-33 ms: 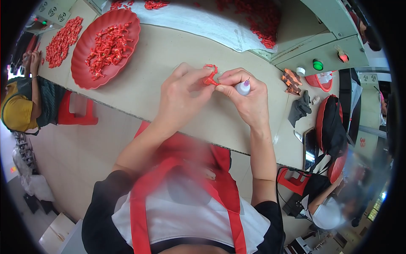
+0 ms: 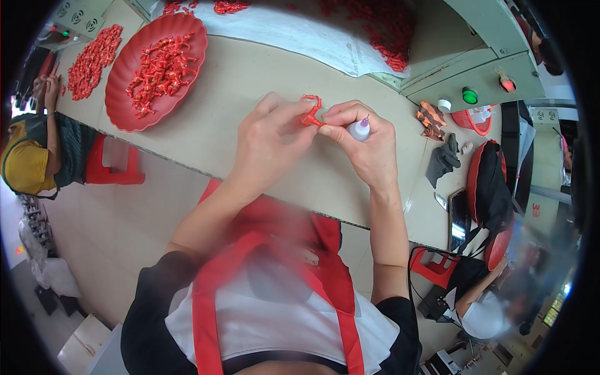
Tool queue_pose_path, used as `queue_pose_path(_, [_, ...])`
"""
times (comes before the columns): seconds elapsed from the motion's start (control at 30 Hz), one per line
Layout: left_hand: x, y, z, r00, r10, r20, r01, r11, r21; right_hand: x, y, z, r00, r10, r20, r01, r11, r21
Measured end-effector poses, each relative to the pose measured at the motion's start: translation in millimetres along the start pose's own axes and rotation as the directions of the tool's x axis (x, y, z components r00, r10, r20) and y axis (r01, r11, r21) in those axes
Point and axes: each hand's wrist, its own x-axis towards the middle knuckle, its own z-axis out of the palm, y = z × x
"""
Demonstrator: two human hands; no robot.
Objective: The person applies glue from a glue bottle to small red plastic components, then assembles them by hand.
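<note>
Over the table, my left hand [image 2: 273, 134] is closed on a small glossy red plastic piece [image 2: 310, 117] that looks like a little figure with thin limbs. My right hand [image 2: 370, 140] meets it from the other side, thumb and forefinger pinched at the piece's edge. Tucked in that same hand is a small white squeeze bottle [image 2: 358, 130] with a thin purple nozzle pointing up and away. Fingers cover part of the red piece and most of the bottle's body.
A scalloped red bowl [image 2: 115, 103] of similar pieces stands left, beside a loose red pile [image 2: 94, 62]. More lie on white sheeting [image 2: 275, 34] under a green-grey machine [image 2: 469, 78]. A grey cloth [image 2: 444, 161], phone [image 2: 459, 219] and black-red bag [image 2: 490, 187] lie right. People sit both sides.
</note>
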Motion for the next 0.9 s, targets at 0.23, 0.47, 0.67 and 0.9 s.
queue_pose_path(0.23, [0.8, 1.0, 0.8, 1.000, 0.000, 0.005, 0.000, 0.999, 0.048, 0.3, 1.4, -0.5, 1.000, -0.003, -0.004, 0.003, 1.000, -0.004])
queue_pose_path(0.47, [-0.4, 0.3, 1.7, 1.000, 0.000, 0.001, -0.001, 0.999, 0.044, -1.1, 2.0, 0.5, 1.000, -0.014, -0.003, 0.014, 1.000, -0.001])
queue_pose_path(0.67, [-1.9, 1.5, 2.1, 1.000, 0.005, -0.003, -0.005, 0.999, 0.048, -2.7, 3.0, 1.2, 1.000, 0.010, -0.007, -0.010, 1.000, 0.004])
queue_pose_path(0.9, [0.9, 2.1, 2.7, 1.000, 0.009, -0.005, -0.009, 0.998, 0.057, -0.7, 2.0, -0.3, 1.000, 0.018, -0.010, -0.018, 1.000, 0.003])
